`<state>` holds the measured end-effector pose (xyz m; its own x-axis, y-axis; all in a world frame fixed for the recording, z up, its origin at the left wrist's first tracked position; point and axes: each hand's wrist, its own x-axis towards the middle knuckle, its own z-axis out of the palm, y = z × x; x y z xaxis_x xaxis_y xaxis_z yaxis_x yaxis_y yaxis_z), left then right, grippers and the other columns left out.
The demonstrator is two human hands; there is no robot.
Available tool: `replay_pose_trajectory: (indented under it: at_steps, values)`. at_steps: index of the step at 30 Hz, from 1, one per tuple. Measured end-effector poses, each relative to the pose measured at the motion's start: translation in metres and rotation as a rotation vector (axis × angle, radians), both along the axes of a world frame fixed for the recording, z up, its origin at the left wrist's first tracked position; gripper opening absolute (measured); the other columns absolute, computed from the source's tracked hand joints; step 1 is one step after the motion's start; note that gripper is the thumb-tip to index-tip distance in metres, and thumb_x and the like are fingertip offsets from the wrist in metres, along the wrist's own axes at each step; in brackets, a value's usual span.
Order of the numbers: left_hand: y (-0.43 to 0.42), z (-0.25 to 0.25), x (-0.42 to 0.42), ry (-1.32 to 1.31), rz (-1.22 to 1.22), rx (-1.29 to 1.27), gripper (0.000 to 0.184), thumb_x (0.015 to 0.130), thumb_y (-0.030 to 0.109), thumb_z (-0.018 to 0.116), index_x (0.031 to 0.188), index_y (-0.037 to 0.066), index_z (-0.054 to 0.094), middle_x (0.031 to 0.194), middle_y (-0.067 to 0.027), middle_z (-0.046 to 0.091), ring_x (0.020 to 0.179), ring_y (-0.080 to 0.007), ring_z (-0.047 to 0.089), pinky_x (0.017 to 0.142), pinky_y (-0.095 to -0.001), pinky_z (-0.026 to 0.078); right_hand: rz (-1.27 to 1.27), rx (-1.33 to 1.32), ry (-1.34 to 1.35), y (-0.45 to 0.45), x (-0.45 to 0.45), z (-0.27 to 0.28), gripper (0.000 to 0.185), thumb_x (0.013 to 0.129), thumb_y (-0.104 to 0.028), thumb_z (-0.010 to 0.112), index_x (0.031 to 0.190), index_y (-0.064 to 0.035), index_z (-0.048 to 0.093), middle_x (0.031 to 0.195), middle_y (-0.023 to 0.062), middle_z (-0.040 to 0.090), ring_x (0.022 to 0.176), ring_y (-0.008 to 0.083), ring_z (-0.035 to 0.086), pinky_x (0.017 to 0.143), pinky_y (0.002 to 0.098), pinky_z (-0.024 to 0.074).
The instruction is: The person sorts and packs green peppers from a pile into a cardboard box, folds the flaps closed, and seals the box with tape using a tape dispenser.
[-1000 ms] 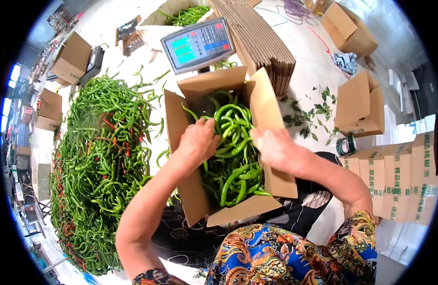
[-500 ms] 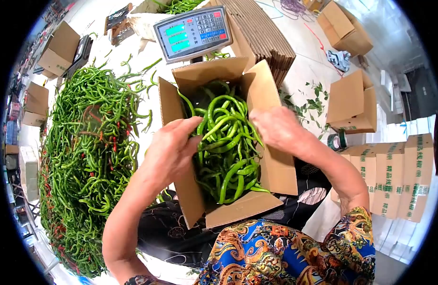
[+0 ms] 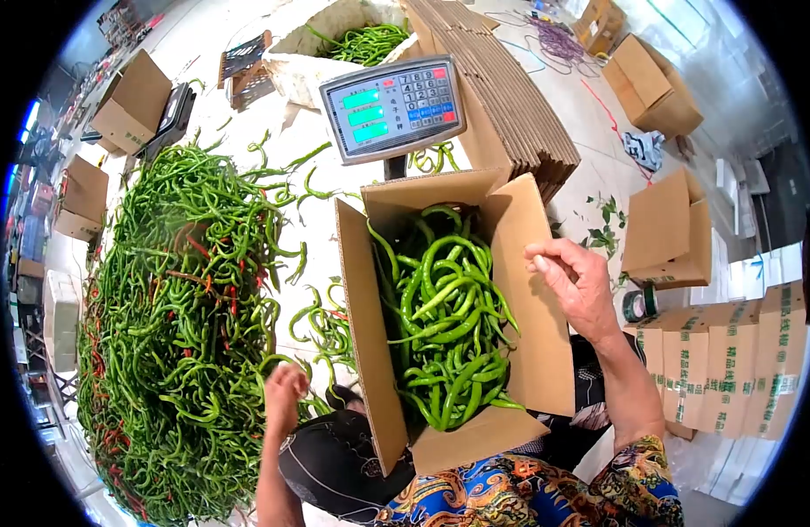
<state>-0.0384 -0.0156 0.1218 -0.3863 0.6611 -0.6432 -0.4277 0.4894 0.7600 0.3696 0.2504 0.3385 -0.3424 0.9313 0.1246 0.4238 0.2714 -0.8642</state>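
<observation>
An open cardboard box [image 3: 545, 369] stands in front of me with its flaps up, holding long green peppers [image 3: 457, 307]. My left hand [image 3: 286, 391] is left of the box, at the right edge of a large pile of green peppers [image 3: 185, 325] mixed with some red ones. Its fingers are curled, and what they hold, if anything, is too small to make out. Over the box's right flap, my right hand [image 3: 576, 285] is raised, thumb and fingertips close together; nothing clear shows between them. A scale display [image 3: 392, 110] stands behind the box.
Flattened cardboard [image 3: 501, 88] is stacked behind the box, beside a white sack [image 3: 291, 66] of green peppers. Open boxes [image 3: 668, 228] stand on the right, above a row of printed cartons [image 3: 730, 364]. More boxes [image 3: 133, 101] are at the left. Loose peppers and leaves lie on the floor.
Both hands have come out from over the peppers in the box. My left hand moved left and down to the pile, my right hand to the right flap. The view has shifted.
</observation>
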Motion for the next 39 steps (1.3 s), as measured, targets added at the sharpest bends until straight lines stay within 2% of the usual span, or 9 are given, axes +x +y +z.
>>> replay_pose_trajectory:
  at_steps: [4,17,21,25,28,30,34,36,39]
  values:
    - [-0.062,-0.091,0.028,0.028,-0.022,-0.204,0.017,0.085,0.01,0.062,0.097,-0.001,0.065,0.075,-0.0099,0.066,0.062,-0.0137,0.058,0.056,-0.0262,0.045,0.054,-0.031,-0.04,-0.003,-0.009,0.007,0.014,0.091,-0.006,0.062,0.102,-0.0006,0.067,0.088,0.009,0.069,0.076,0.0134,0.067,0.066,0.0256,0.0527]
    - [-0.148,-0.069,0.082,0.362,-0.116,-0.27,0.017,0.084,0.012,0.06,0.091,-0.002,0.067,0.074,-0.0081,0.067,0.063,-0.0136,0.06,0.058,-0.0272,0.048,0.168,0.046,-0.175,-0.013,-0.017,0.003,0.014,0.087,-0.002,0.061,0.099,0.0,0.069,0.089,0.0116,0.071,0.074,0.0164,0.068,0.068,0.0279,0.0526]
    - [-0.155,-0.046,0.08,0.582,0.023,-0.362,0.018,0.084,0.012,0.059,0.091,-0.002,0.067,0.074,-0.0078,0.067,0.063,-0.0136,0.06,0.059,-0.0274,0.048,0.149,-0.125,-0.175,-0.014,-0.012,-0.004,0.018,0.095,-0.006,0.055,0.109,-0.0006,0.066,0.097,0.0067,0.069,0.082,0.0117,0.063,0.075,0.024,0.0503]
    - [-0.226,-0.108,0.071,0.588,0.287,-0.343,0.021,0.087,0.014,0.06,0.098,-0.003,0.066,0.078,-0.0062,0.067,0.066,-0.0128,0.061,0.062,-0.0264,0.049,0.176,-0.112,-0.243,-0.014,-0.017,-0.013,0.02,0.097,-0.01,0.054,0.112,-0.0009,0.065,0.096,0.0066,0.068,0.081,0.0108,0.062,0.071,0.0242,0.0489]
    - [-0.241,-0.106,0.063,0.628,0.376,-0.348,0.023,0.088,0.015,0.061,0.102,-0.003,0.064,0.077,-0.0052,0.065,0.066,-0.0118,0.059,0.06,-0.0264,0.048,0.173,-0.114,-0.296,-0.02,-0.024,-0.012,0.021,0.098,-0.013,0.053,0.111,-0.0007,0.065,0.095,0.0063,0.068,0.081,0.0107,0.061,0.07,0.0242,0.048]
    - [-0.225,-0.083,0.056,0.867,0.244,-0.522,0.027,0.086,0.017,0.065,0.104,-0.003,0.063,0.082,-0.0098,0.066,0.07,-0.0184,0.061,0.065,-0.0333,0.05,0.144,-0.124,-0.311,-0.025,-0.029,-0.01,0.022,0.098,-0.014,0.053,0.111,-0.0002,0.065,0.094,0.0061,0.067,0.081,0.0107,0.061,0.07,0.024,0.0476]
    - [-0.159,-0.062,0.037,1.297,0.176,-0.477,0.063,0.076,0.026,0.076,0.128,0.0,0.05,0.12,-0.0212,0.055,0.112,-0.0376,0.049,0.096,-0.0454,0.039,0.277,-0.086,-0.335,-0.037,-0.043,-0.006,0.021,0.097,-0.012,0.054,0.111,0.001,0.064,0.093,0.0059,0.067,0.079,0.011,0.06,0.069,0.0236,0.0473]
    - [-0.126,-0.067,0.02,1.426,0.145,-0.462,0.074,0.073,0.026,0.078,0.134,0.001,0.042,0.125,-0.0188,0.047,0.12,-0.0377,0.04,0.099,-0.0493,0.034,0.301,-0.06,-0.326,-0.049,-0.057,-0.002,0.02,0.096,-0.01,0.054,0.11,0.0006,0.064,0.092,0.0067,0.068,0.077,0.0114,0.061,0.068,0.0235,0.0473]
    - [-0.108,-0.09,0.0,1.387,-0.018,-0.525,0.062,0.071,0.018,0.072,0.125,0.002,0.047,0.125,-0.0179,0.047,0.12,-0.0373,0.04,0.095,-0.0503,0.036,0.332,-0.052,-0.344,-0.062,-0.071,0.006,0.02,0.096,-0.009,0.054,0.111,0.0001,0.064,0.092,0.0079,0.068,0.074,0.0121,0.061,0.067,0.0239,0.0471]
